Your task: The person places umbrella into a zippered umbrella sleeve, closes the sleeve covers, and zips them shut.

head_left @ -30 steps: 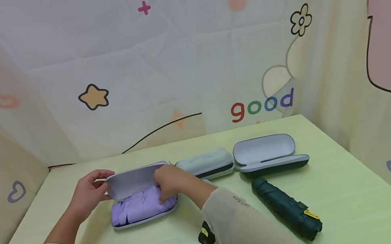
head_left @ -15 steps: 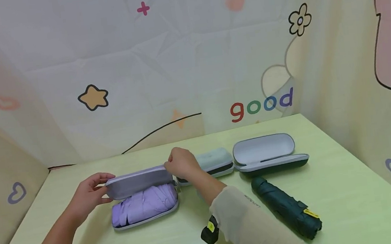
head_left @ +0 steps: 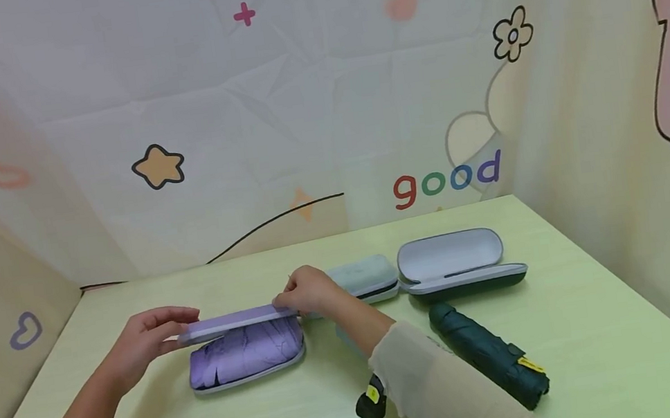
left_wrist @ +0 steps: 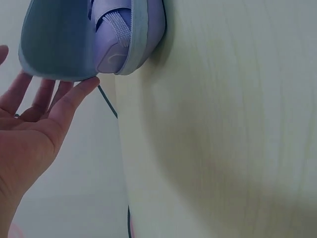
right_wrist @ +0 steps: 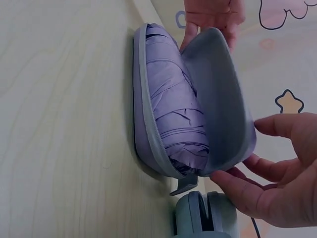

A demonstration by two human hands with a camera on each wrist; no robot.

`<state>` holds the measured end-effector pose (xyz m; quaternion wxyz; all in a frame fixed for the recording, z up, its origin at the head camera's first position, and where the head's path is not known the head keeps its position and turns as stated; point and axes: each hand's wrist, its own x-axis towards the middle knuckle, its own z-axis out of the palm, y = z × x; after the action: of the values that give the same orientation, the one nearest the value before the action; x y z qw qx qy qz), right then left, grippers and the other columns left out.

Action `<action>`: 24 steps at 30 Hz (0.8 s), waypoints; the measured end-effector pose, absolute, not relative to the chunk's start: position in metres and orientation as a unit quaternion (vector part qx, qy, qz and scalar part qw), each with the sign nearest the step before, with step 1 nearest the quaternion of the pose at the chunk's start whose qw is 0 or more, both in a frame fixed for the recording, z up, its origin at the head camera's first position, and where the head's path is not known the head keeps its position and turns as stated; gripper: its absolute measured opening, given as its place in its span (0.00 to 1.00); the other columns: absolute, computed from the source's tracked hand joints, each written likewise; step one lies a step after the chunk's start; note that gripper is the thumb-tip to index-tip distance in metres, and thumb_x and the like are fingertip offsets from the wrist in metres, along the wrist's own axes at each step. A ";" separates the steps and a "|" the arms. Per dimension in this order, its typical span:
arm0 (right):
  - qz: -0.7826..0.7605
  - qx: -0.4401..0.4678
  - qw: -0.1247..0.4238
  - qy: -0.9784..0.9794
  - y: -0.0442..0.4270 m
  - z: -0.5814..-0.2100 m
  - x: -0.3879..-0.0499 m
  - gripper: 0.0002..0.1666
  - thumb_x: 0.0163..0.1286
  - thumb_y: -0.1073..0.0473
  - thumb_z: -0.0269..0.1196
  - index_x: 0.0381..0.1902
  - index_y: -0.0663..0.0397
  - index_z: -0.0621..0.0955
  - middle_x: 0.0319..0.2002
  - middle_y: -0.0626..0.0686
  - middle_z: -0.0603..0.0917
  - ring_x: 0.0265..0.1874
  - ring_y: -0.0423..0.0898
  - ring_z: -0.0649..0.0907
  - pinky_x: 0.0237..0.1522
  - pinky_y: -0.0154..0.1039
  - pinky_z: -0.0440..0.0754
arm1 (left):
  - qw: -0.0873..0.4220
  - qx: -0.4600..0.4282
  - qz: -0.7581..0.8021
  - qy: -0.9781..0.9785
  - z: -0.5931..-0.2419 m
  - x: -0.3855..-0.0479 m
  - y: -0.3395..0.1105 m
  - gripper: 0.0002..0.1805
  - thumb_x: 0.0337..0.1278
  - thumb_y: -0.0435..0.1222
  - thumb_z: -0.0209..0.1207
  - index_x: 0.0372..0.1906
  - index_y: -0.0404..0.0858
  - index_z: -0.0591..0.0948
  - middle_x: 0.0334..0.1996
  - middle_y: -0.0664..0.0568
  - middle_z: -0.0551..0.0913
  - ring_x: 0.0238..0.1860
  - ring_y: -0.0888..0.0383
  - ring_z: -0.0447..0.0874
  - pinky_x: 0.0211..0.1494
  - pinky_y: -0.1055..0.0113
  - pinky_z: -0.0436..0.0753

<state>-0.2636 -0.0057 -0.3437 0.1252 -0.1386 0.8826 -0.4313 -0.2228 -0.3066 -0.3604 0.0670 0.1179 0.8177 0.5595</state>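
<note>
A purple zip case (head_left: 249, 381) lies at the left of the table with a folded purple umbrella (head_left: 249, 352) inside. Its lid (head_left: 232, 321) is tilted partway down over the umbrella. My left hand (head_left: 147, 340) holds the lid's left end between thumb and fingers. At the lid's right end, my right hand (head_left: 312, 290) grips the rim; the right wrist view shows thumb and fingers spread around that end. The case's grey lining (right_wrist: 213, 94) shows there, and a strap with a pale woven band (left_wrist: 119, 29) shows on the umbrella in the left wrist view.
Right of the purple case sits a pale green case (head_left: 365, 275), partly behind my right hand. Beside it a dark green case (head_left: 450, 255) stands with its lid up. A folded dark green umbrella (head_left: 487, 354) with a yellow tag lies in front. A printed curtain (head_left: 299, 123) surrounds the table.
My right hand has left the umbrella and moved to the lid's right end. Both hands have lowered the lid from nearly upright to a tilt over the purple umbrella.
</note>
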 end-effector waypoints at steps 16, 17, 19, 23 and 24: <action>-0.282 -0.224 0.135 0.923 -0.009 -0.346 -0.252 0.15 0.51 0.54 0.77 0.30 0.52 0.81 0.30 0.44 0.79 0.31 0.41 0.75 0.33 0.35 0.75 | 0.084 0.135 0.463 0.872 -0.369 -0.214 -0.295 0.26 0.46 0.40 0.74 0.52 0.33 0.81 0.55 0.39 0.79 0.55 0.40 0.79 0.49 0.63 0.83; -0.275 -0.227 0.133 0.925 -0.010 -0.346 -0.251 0.16 0.50 0.54 0.77 0.29 0.52 0.81 0.28 0.44 0.78 0.30 0.41 0.75 0.32 0.34 0.74 | 0.078 0.143 0.455 0.876 -0.370 -0.213 -0.294 0.26 0.44 0.40 0.75 0.50 0.33 0.82 0.54 0.40 0.79 0.55 0.41 0.79 0.50 0.62 0.82; -0.264 -0.230 0.126 0.928 -0.012 -0.348 -0.250 0.16 0.50 0.56 0.78 0.26 0.52 0.79 0.25 0.44 0.77 0.27 0.41 0.74 0.30 0.34 0.73 | 0.060 0.166 0.436 0.882 -0.372 -0.213 -0.291 0.25 0.41 0.39 0.76 0.47 0.34 0.83 0.51 0.42 0.80 0.54 0.42 0.79 0.53 0.60 0.81; -0.230 -0.243 0.109 0.936 -0.016 -0.351 -0.248 0.18 0.48 0.58 0.79 0.24 0.52 0.77 0.23 0.44 0.75 0.25 0.40 0.73 0.29 0.33 0.72 | 0.022 0.198 0.399 0.895 -0.375 -0.212 -0.287 0.22 0.36 0.37 0.78 0.42 0.37 0.84 0.47 0.47 0.80 0.51 0.45 0.78 0.56 0.56 0.79; -0.217 -0.248 0.104 0.939 -0.017 -0.352 -0.248 0.19 0.48 0.58 0.79 0.24 0.51 0.76 0.23 0.44 0.75 0.26 0.40 0.73 0.29 0.33 0.72 | 0.015 0.204 0.391 0.897 -0.376 -0.211 -0.286 0.22 0.36 0.36 0.78 0.41 0.37 0.85 0.47 0.48 0.80 0.51 0.46 0.77 0.56 0.55 0.79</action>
<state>-0.2478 -0.0174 -0.3524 0.1038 -0.2476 0.9386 -0.2168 -0.2112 -0.2864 -0.3761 0.0151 0.2042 0.8973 0.3910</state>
